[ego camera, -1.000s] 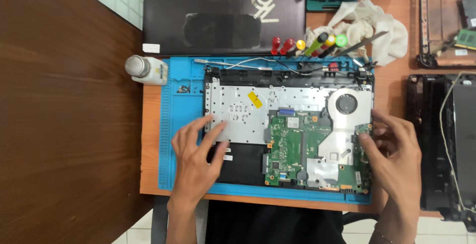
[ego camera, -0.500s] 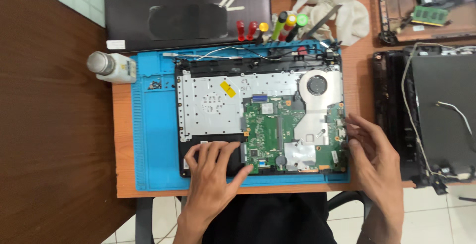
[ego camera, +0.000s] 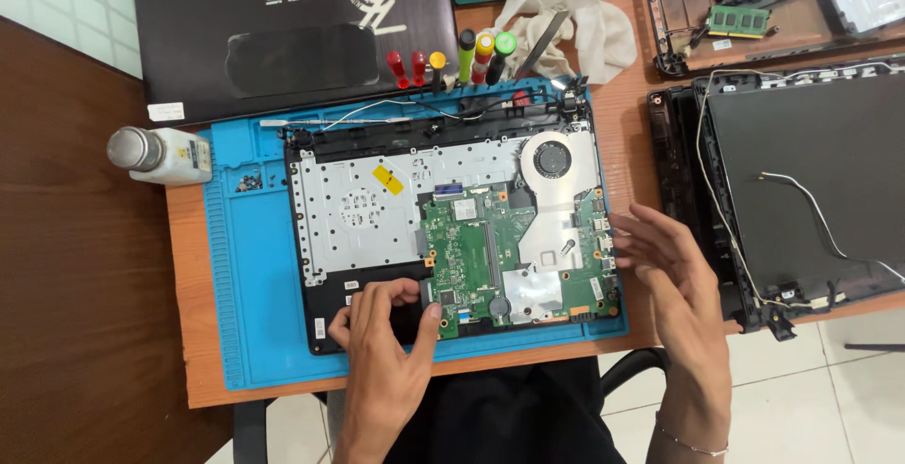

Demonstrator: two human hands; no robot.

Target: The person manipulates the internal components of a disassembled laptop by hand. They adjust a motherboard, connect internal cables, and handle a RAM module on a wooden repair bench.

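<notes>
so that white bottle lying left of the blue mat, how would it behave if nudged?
The white bottle lies on its side on the wooden table, so it would probably roll. It looks small and plastic, likely light. Its metallic cap appears closed, so leaking seems unlikely.

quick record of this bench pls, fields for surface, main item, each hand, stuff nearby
surface: blue work mat on a wooden table
main item: opened laptop base, green circuit board and round fan exposed
left hand: left hand fingertips on the base's front edge
right hand: right hand open beside its right edge
nearby: white bottle, screwdrivers, cloth
</notes>
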